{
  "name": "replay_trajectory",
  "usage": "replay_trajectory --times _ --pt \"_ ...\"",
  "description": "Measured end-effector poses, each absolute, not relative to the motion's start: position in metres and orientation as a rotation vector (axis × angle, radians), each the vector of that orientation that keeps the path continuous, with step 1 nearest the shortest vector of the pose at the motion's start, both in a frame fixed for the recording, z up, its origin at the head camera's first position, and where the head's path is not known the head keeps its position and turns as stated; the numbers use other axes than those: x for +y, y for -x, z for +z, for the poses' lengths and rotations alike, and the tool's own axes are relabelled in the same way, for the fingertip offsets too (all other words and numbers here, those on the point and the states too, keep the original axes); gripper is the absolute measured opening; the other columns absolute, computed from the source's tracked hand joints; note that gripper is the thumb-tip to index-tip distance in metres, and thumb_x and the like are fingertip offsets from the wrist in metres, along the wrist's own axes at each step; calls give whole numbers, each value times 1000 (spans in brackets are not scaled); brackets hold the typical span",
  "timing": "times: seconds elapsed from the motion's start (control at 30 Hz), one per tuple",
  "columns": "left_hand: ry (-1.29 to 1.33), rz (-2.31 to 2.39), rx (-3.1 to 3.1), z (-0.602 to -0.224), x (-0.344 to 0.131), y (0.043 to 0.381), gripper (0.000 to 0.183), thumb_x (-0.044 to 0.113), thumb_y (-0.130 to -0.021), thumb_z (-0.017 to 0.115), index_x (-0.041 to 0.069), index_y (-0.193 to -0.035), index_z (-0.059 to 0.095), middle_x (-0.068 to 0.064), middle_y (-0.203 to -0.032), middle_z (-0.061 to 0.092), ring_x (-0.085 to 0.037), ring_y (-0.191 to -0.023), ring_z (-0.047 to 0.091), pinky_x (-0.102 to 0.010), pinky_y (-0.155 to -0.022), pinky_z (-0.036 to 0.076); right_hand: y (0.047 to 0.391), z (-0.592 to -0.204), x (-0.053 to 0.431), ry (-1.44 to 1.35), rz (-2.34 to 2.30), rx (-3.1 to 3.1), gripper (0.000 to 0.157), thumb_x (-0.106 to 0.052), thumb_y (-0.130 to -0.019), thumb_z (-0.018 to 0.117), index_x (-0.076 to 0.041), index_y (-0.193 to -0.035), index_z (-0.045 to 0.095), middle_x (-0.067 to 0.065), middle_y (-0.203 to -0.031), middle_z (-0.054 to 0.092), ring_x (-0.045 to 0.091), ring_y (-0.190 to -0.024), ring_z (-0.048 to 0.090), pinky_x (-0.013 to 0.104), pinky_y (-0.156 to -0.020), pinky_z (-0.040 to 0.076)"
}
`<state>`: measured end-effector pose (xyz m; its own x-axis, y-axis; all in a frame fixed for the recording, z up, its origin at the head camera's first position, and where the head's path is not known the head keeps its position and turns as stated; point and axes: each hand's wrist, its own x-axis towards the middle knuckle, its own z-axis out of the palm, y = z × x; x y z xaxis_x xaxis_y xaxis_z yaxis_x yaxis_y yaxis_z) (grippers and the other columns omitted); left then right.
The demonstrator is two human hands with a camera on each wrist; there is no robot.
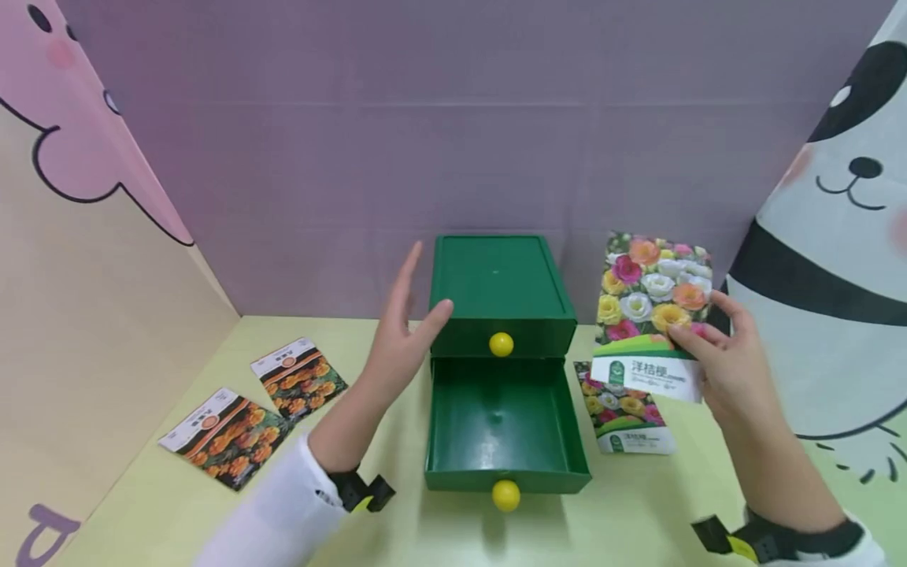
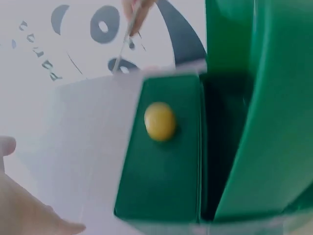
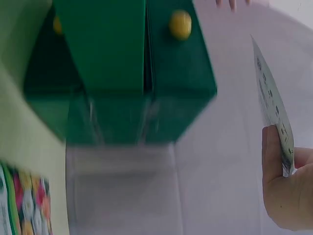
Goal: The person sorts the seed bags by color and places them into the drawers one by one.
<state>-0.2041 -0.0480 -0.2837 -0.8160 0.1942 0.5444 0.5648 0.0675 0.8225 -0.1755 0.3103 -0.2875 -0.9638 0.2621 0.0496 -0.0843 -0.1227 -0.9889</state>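
Raised at the right, my right hand (image 1: 740, 370) pinches a seed packet (image 1: 652, 295) printed with mixed pink, white, yellow and orange flowers. In the right wrist view this packet (image 3: 272, 105) is seen nearly edge-on between thumb and fingers. My left hand (image 1: 400, 342) is in the air just left of a green drawer box (image 1: 499, 276), its fingers extended and nothing in it. The box has two drawers with yellow knobs; the lower drawer (image 1: 496, 425) is pulled out and its floor is bare. The upper drawer (image 1: 460, 340) is closed.
A second packet of the mixed flowers (image 1: 631, 421) lies on the table right of the drawer. Two orange-flower packets (image 1: 227, 437) lie at the left, their corners close together. A purple-grey cloth (image 1: 319, 157) hangs behind, with cartoon-printed panels (image 1: 836, 260) at the sides.
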Motion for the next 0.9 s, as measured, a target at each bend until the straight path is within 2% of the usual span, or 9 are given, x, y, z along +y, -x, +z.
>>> replay_trajectory --times 0.1,0.23,0.33,0.43,0.57,0.7,0.8,0.9 --pt "817 -2102 -1948 -287 -41 183 66 22 -94 51 29 -146 12 6 -151 15 -14 -135 20 -48 -110 19 163 -290 287 135 2177 -2008 84 -20 -80 69 -30 -144 14 -12 -88 65 9 -76 64 25 -62 54" --pt "785 -2436 -1905 -290 -30 161 64 22 -94 51 29 -145 14 4 -148 24 -15 -128 34 -45 -107 29 149 -293 258 54 2164 -2154 75 -20 -84 65 -32 -141 19 -11 -92 66 14 -79 65 30 -63 55" --pt "739 -2611 -1935 -293 -22 149 64 22 -94 50 28 -145 12 -1 -148 25 -18 -127 37 -43 -104 33 139 -297 240 -9 2163 -2231 70 -16 -86 63 -31 -139 20 -11 -93 66 17 -80 65 32 -63 55" --pt "669 -2732 -1972 -298 -17 141 67 21 -93 51 26 -146 9 -9 -149 21 -26 -125 38 -46 -100 37 131 -302 225 -33 2146 -2289 68 -13 -87 61 -30 -139 20 -7 -94 65 18 -81 65 32 -64 55" --pt "553 -2779 -2032 -305 -13 136 73 22 -92 55 25 -146 7 -16 -147 25 -31 -117 47 -47 -91 45 123 -309 210 -14 2087 -2358 68 -13 -87 61 -31 -139 20 3 -104 63 22 -83 65 34 -66 55" --pt "490 -2738 -2114 -312 -12 133 72 23 -91 57 23 -146 10 -19 -137 41 -29 -104 57 -41 -80 52 117 -316 202 -12 2031 -2391 69 -13 -86 63 -30 -139 20 14 -112 59 21 -80 64 30 -66 55" --pt "505 -2686 -2173 -315 -14 130 64 22 -92 55 21 -145 18 -19 -130 49 -28 -98 60 -40 -75 54 114 -320 197 -23 2024 -2398 71 -12 -85 64 -29 -139 20 18 -116 55 16 -69 60 24 -63 53" --pt "536 -2642 -2212 -318 -16 129 55 19 -93 52 17 -142 26 -19 -126 52 -28 -95 61 -40 -72 54 112 -323 195 -52 2047 -2398 71 -12 -85 64 -28 -139 20 22 -129 46 10 -77 59 20 -68 52"
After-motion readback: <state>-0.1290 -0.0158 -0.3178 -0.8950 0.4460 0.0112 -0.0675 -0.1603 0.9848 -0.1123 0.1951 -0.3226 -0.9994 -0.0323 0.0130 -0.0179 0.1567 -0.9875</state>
